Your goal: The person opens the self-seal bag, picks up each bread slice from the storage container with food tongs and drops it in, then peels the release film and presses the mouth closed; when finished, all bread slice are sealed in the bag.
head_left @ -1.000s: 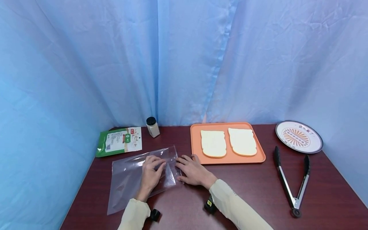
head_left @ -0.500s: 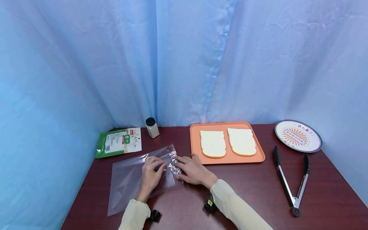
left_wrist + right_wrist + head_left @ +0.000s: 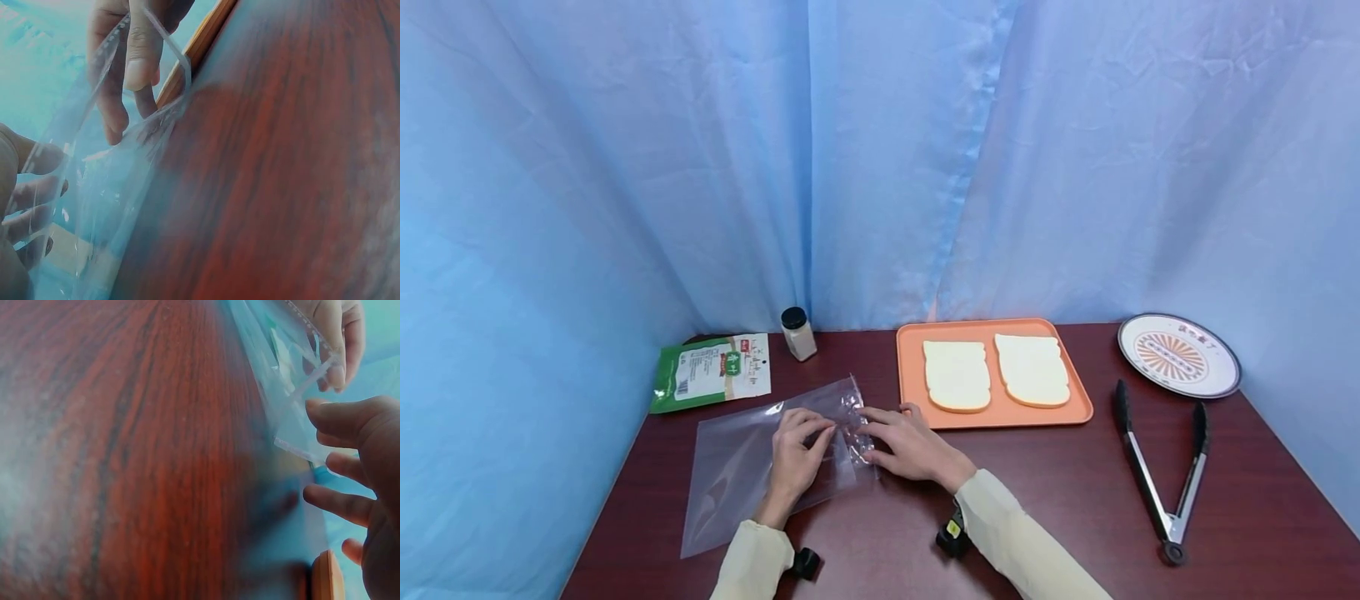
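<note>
A clear plastic bag (image 3: 730, 467) lies flat on the table, its mouth toward the right. My left hand (image 3: 795, 458) pinches the upper film near that mouth, thumb against fingertips. In the right wrist view the lifted film leads up to the left hand (image 3: 337, 344), and the mouth gapes. At the bag's right edge is my right hand (image 3: 913, 446), its fingers spread and loosely bent, fingertips right at the crinkled edge. The left wrist view has the right hand (image 3: 134, 62) reaching down at the gaping mouth, with film crossing its fingers.
An orange tray (image 3: 910, 400) with two bread slices (image 3: 957, 375) stands just beyond the right hand. Behind the bag are a green-and-white packet (image 3: 711, 371) and a black-capped shaker jar (image 3: 799, 333). Tongs (image 3: 1161, 475) and a patterned plate (image 3: 1221, 367) lie at the right.
The bag's right edge has crinkled and shifted slightly under the right fingers. The right hand has moved slightly to the right; the left hand stays almost in place.
</note>
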Tool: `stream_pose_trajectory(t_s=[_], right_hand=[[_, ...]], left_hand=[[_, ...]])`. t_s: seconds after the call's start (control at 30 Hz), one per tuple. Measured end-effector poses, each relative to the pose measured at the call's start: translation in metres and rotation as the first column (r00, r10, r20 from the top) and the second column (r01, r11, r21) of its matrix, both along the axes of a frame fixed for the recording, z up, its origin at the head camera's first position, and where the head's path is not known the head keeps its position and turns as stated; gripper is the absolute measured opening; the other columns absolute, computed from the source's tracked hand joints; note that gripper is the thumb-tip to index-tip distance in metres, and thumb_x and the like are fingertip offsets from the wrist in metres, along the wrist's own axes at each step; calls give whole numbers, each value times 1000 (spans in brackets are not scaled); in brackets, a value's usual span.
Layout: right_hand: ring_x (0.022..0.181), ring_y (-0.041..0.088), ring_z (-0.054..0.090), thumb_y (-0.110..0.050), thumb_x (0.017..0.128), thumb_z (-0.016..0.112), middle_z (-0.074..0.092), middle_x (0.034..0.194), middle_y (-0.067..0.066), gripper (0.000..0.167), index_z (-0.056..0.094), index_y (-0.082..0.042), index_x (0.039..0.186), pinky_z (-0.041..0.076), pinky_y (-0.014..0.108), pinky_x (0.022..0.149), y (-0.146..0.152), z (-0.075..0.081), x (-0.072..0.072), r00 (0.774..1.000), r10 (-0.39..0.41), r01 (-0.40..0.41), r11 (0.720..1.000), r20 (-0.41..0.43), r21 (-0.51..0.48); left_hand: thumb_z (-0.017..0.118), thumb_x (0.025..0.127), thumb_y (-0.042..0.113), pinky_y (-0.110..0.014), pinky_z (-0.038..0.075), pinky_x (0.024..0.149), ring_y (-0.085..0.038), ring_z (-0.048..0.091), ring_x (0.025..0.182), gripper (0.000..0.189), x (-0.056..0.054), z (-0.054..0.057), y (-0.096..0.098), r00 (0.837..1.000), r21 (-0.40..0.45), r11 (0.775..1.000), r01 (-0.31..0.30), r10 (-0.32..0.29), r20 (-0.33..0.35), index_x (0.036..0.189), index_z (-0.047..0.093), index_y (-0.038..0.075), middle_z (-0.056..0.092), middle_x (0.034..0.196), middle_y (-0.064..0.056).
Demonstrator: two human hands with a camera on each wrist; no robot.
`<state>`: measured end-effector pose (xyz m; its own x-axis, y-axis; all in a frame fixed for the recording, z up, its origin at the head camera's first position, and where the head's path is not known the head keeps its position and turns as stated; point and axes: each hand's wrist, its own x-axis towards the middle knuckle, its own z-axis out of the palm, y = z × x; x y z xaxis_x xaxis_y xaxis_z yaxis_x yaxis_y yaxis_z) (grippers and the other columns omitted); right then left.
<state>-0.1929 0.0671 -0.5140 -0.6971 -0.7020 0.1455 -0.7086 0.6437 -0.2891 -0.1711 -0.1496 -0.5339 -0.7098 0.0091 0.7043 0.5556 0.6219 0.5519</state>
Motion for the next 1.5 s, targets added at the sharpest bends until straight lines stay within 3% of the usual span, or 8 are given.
stream_pose_trajectory(t_s=[0.57,0.7,0.8,0.93,1.13,1.27,1.4,1.5], right_hand=[[134,22,55,-31,99,63,52,151,6,35,66,-18,130,35,58,109,7,-2,-2,985,-50,77,985,167,-157],[135,25,54,-31,98,65,54,148,8,37,65,-16,132,36,57,107,13,1,2,988,-79,103,976,129,-194],[136,29,53,-30,96,67,56,146,10,38,65,-15,131,36,60,106,20,6,6,986,-144,158,964,80,-215],[133,33,54,-29,94,70,59,142,12,39,66,-13,129,38,62,102,36,17,15,957,-289,280,929,-1,-244],[128,39,55,-24,90,75,60,139,18,40,66,-8,126,37,65,95,78,27,34,859,-504,455,833,-93,-316],[128,45,50,-22,90,75,56,140,23,43,64,-3,127,32,67,93,116,31,51,767,-636,574,739,-84,-353],[127,52,43,-22,90,72,50,141,29,46,60,0,129,27,72,90,157,37,67,635,-772,721,602,-19,-343],[131,57,36,-27,93,67,42,148,30,52,53,0,135,24,75,93,189,41,77,504,-861,837,466,72,-288]], left_hand=[[83,73,-3,-31,49,78,-23,61,86,11,-2,0,1,1000,-4,1000,0,0,17,79,79,4,70,80,-7],[83,72,-3,-32,48,78,-23,61,86,11,-3,-2,1,1000,-4,1000,0,0,5,79,78,4,70,80,-7],[83,72,-3,-31,48,78,-24,61,86,10,-3,-2,0,1000,3,1000,6,-6,-2,78,78,3,70,80,-7],[83,71,-5,-31,48,79,-24,61,86,11,-2,-1,-1,1000,9,1000,8,-8,-1,78,78,2,70,80,-8],[83,72,-5,-32,48,79,-24,61,86,11,0,0,-2,1000,9,1000,-3,3,13,78,78,2,70,80,-8],[84,72,-3,-32,49,78,-23,61,86,11,0,-1,-2,1000,2,1000,-7,6,14,79,78,2,70,80,-7],[84,70,-4,-31,48,78,-24,61,86,12,-1,-2,-2,1000,3,1000,-2,2,6,78,78,2,70,79,-8],[84,70,-4,-32,48,78,-23,61,86,12,-1,-2,-1,1000,0,1000,1,-1,8,78,78,2,70,79,-7]])
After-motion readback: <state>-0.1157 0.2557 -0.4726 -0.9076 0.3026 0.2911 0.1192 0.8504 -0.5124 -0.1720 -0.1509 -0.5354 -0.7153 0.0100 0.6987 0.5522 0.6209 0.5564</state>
